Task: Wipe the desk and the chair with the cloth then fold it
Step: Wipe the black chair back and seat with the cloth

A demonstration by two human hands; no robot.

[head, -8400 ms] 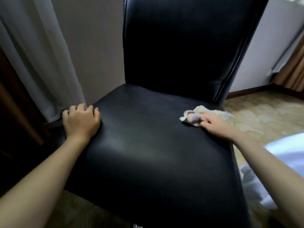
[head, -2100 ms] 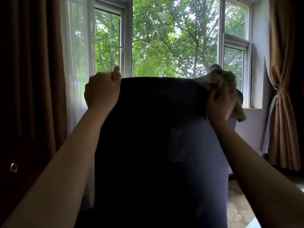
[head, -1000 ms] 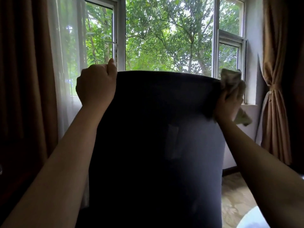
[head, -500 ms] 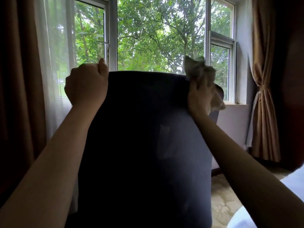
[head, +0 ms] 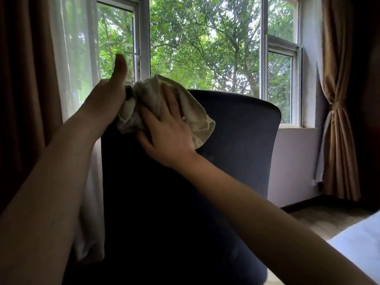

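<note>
Behind the chair (head: 236, 151) we see a big window (head: 205, 48) full of trees, w/ a tied-back curtain (head: 337, 103) off the chair's right side. We're facing the chair's dark backrest, & the cloth (head: 150, 93) is bunched over its top left corner, part of it draped down the side toward us. The cloth's long axis runs approx along the chair's top edge, sloping down to the right, so the bare stretch of that edge lies right of both hands. Our right hand (head: 170, 132) lies flat on the cloth, fingers straight & spread, pressing it to the chair. It's the nearer hand, so we judge the next sweep is its to make, rightward along the top. Our left hand (head: 104, 101) sits at the chair's left corner, touching the cloth's left end, thumb up. Its fingers are hidden, so we can't tell if it grips anything. Folding not yet begun.
</note>
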